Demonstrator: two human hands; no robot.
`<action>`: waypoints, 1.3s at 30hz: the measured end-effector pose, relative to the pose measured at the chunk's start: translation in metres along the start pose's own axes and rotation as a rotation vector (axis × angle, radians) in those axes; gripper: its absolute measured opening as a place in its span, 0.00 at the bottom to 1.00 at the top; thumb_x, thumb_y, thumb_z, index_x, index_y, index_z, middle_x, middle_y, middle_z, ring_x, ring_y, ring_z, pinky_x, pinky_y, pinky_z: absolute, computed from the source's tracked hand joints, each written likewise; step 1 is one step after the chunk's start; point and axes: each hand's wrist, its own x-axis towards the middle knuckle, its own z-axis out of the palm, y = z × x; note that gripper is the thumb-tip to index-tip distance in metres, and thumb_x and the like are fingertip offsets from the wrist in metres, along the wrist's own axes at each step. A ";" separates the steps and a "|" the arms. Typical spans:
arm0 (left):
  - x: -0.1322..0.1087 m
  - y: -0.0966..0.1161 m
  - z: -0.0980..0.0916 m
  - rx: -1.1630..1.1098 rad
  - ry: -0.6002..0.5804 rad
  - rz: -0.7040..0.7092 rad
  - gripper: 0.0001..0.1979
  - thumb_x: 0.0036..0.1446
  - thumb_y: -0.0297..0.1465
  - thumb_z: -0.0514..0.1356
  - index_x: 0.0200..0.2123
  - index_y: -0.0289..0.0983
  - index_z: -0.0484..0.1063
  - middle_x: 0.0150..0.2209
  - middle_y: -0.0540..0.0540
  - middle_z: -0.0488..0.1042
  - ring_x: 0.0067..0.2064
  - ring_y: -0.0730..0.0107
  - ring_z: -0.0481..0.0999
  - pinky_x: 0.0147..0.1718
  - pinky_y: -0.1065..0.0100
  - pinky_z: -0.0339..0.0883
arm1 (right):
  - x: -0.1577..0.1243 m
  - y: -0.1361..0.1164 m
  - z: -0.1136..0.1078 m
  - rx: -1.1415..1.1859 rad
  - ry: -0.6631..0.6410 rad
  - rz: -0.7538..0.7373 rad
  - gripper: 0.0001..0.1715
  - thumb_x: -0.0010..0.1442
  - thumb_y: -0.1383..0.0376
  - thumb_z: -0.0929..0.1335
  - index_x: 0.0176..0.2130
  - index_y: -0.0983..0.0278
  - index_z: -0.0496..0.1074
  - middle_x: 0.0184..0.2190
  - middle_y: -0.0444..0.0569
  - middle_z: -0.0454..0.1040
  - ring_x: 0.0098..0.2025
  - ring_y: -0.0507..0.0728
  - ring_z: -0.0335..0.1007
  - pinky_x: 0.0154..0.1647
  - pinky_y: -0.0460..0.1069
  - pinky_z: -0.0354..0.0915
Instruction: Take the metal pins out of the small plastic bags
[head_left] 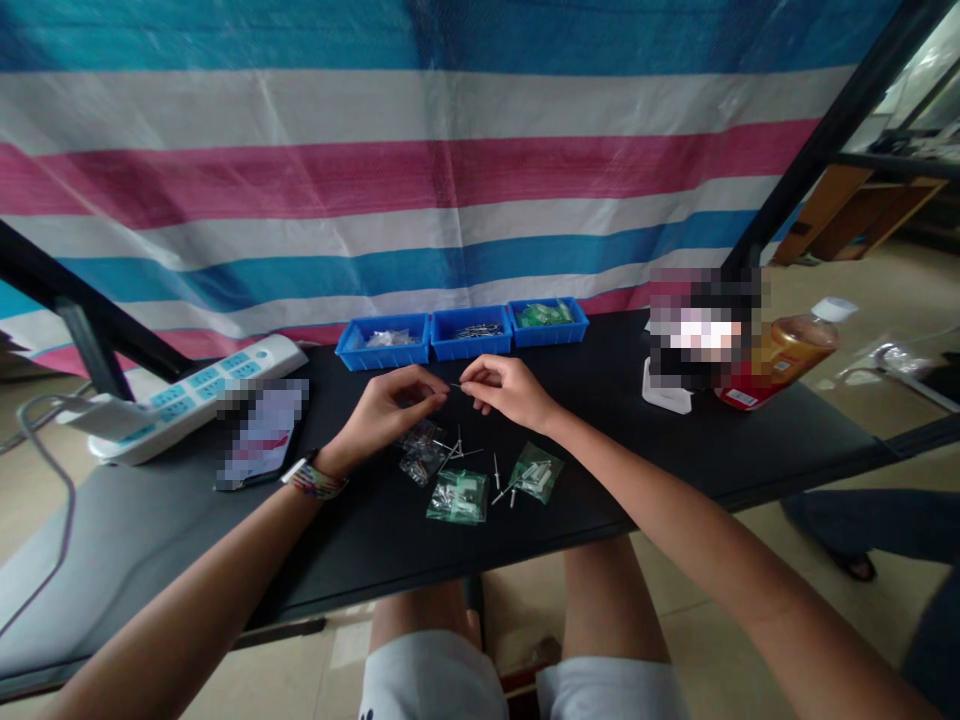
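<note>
Above the middle of the black table, my left hand (pixel 401 403) and my right hand (pixel 510 388) face each other with closed, pinching fingertips. A thin metal pin (pixel 454 385), like the stem of a blind rivet, spans the small gap between them. Below the hands lie several loose blind rivets (pixel 496 470) with pale bodies and thin stems. A clear plastic bag (pixel 421 455) rests by my left wrist. Two green-tinted plastic bags, one nearer the front edge (pixel 457 497) and one to its right (pixel 537 472), hold white pieces.
Behind my hands stand three blue bins: left with clear bags (pixel 384 358), middle with metal pieces (pixel 471 348), right with green bags (pixel 550 333). A power strip (pixel 202 395) and phone (pixel 262 435) lie left. A drink bottle (pixel 787 355) and white tray (pixel 666 398) are right.
</note>
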 end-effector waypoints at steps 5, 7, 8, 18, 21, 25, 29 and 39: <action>0.000 0.001 0.001 0.000 0.004 -0.013 0.16 0.60 0.46 0.72 0.38 0.38 0.82 0.38 0.43 0.85 0.37 0.62 0.83 0.37 0.64 0.78 | -0.001 -0.002 0.002 0.036 0.012 0.003 0.25 0.52 0.50 0.82 0.35 0.62 0.73 0.29 0.43 0.76 0.28 0.53 0.76 0.26 0.46 0.72; 0.000 0.001 0.001 -0.014 0.011 -0.018 0.17 0.60 0.46 0.73 0.41 0.39 0.82 0.37 0.43 0.84 0.36 0.62 0.83 0.37 0.64 0.78 | -0.002 -0.003 0.002 0.030 0.003 -0.005 0.24 0.52 0.50 0.82 0.34 0.63 0.74 0.28 0.43 0.76 0.29 0.53 0.76 0.27 0.46 0.72; -0.001 0.001 0.001 -0.019 0.017 -0.020 0.18 0.60 0.46 0.73 0.43 0.39 0.82 0.36 0.44 0.84 0.36 0.62 0.83 0.36 0.64 0.77 | -0.002 -0.004 0.002 0.028 -0.003 -0.010 0.24 0.52 0.50 0.82 0.34 0.63 0.74 0.28 0.43 0.76 0.29 0.53 0.76 0.27 0.46 0.72; 0.000 0.003 0.001 0.018 0.008 -0.017 0.17 0.66 0.46 0.67 0.36 0.37 0.80 0.33 0.45 0.82 0.34 0.65 0.80 0.34 0.68 0.72 | -0.005 -0.005 0.003 0.052 -0.011 -0.034 0.19 0.54 0.55 0.80 0.37 0.63 0.74 0.30 0.43 0.76 0.30 0.53 0.77 0.29 0.47 0.73; 0.000 0.003 0.001 0.048 0.008 -0.012 0.22 0.68 0.49 0.65 0.31 0.37 0.78 0.29 0.46 0.80 0.31 0.68 0.77 0.31 0.69 0.69 | -0.007 -0.007 0.003 0.038 0.023 -0.063 0.15 0.55 0.59 0.78 0.37 0.62 0.73 0.31 0.43 0.76 0.30 0.53 0.76 0.28 0.46 0.72; 0.000 0.001 0.001 0.054 0.002 -0.020 0.25 0.69 0.52 0.63 0.30 0.36 0.78 0.29 0.46 0.80 0.31 0.68 0.76 0.31 0.70 0.68 | -0.007 -0.008 0.003 0.009 0.050 -0.091 0.11 0.56 0.61 0.75 0.37 0.62 0.73 0.30 0.43 0.75 0.30 0.52 0.75 0.26 0.45 0.71; -0.001 0.001 0.001 0.049 -0.017 -0.029 0.26 0.70 0.53 0.62 0.31 0.36 0.77 0.29 0.46 0.79 0.31 0.68 0.76 0.32 0.70 0.68 | -0.005 -0.004 0.002 -0.005 0.046 -0.084 0.12 0.57 0.58 0.75 0.36 0.63 0.73 0.29 0.43 0.75 0.28 0.52 0.75 0.24 0.44 0.69; -0.002 0.000 0.000 -0.094 0.037 -0.035 0.20 0.65 0.48 0.69 0.40 0.36 0.76 0.35 0.45 0.79 0.34 0.67 0.79 0.33 0.69 0.71 | -0.003 -0.003 0.001 -0.038 0.059 -0.054 0.25 0.60 0.45 0.76 0.36 0.63 0.74 0.30 0.44 0.76 0.25 0.51 0.73 0.23 0.45 0.68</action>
